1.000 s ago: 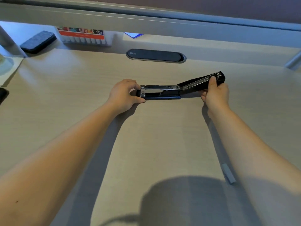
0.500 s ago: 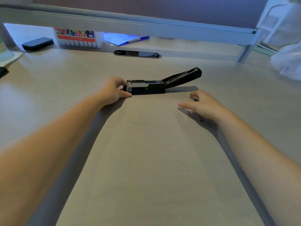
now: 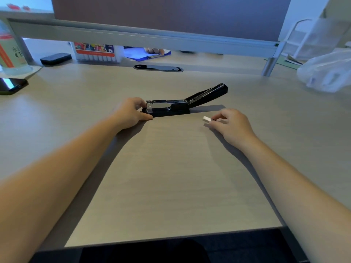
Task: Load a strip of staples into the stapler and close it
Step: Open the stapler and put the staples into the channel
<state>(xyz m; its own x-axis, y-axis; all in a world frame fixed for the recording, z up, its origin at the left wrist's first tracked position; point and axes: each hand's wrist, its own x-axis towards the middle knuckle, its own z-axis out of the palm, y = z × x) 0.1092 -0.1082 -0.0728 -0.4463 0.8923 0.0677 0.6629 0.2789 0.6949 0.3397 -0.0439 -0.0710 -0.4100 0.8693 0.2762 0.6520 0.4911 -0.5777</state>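
The stapler (image 3: 180, 103) (lid swung open) is steadied at its nose by the left hand (image 3: 131, 112), while a staple strip (image 3: 207, 119), pinched in the right hand (image 3: 230, 124) just beside it, awaits alignment with the open channel.

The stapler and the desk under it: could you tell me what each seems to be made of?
Stapler: black base and raised arm look like matte plastic or painted metal; the open magazine is bare, shiny metal, judging by its bright glints. Desk: probably laminate with a pale wood-grain print, since its surface is flat, even and matte.
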